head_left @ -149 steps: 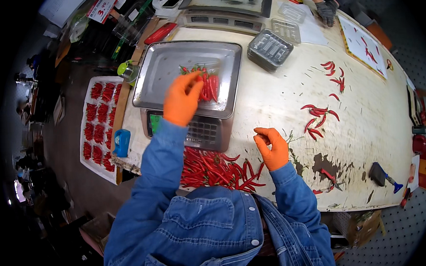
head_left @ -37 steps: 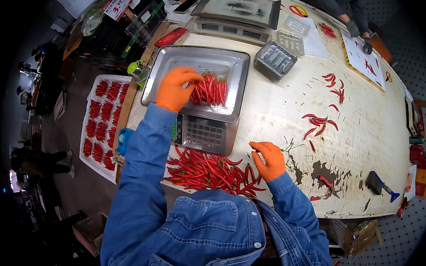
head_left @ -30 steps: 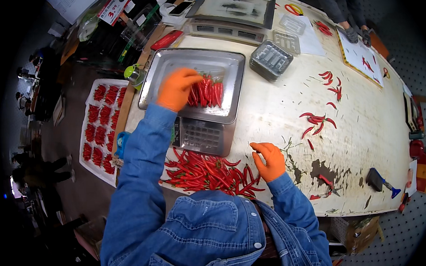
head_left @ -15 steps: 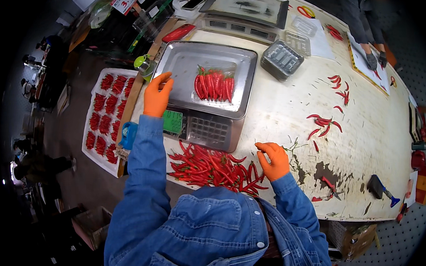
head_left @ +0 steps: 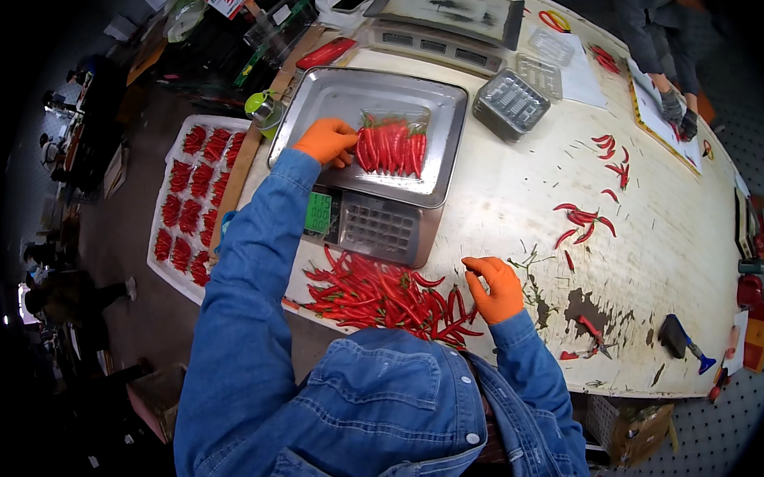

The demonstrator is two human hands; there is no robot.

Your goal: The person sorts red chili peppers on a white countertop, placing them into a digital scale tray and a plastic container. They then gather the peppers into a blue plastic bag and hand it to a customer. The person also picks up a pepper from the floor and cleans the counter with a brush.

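1. A clear plastic tray of red chillies (head_left: 391, 146) is lying on the steel pan of a weighing scale (head_left: 313, 118). The glossy, slender pods are lying side by side, their long axes running from the near edge of the pan toward the far edge, and the row itself is spreading left to right.
2. The left hand (head_left: 327, 140), in an orange glove, is touching the left end of that tray, its fingers curling against the edge; whether they are actually pinching it I cannot tell.
3. The pan is a shallow, brushed-metal rectangle with rounded corners, and the scale's green display and grey keypad are facing the person below it.
4. A loose heap of red chillies (head_left: 380, 296) is lying on the table just in front of the scale, the pods pointing every way.
5. The right hand (head_left: 497, 288), also orange-gloved, is resting at the right edge of that heap, fingers half curled and holding nothing that I can see.
6. The worn white table (head_left: 655, 252) is showing chipped dark patches, with scattered chillies and green stem bits lying on it.
7. An empty dark ribbed tray (head_left: 513, 105) is sitting just right of the scale.
8. Filled packs of chillies (head_left: 194, 191) are lying in rows on a white sheet, low on the left.
9. Another person's gloved hands (head_left: 679, 115) are working at the far right edge.
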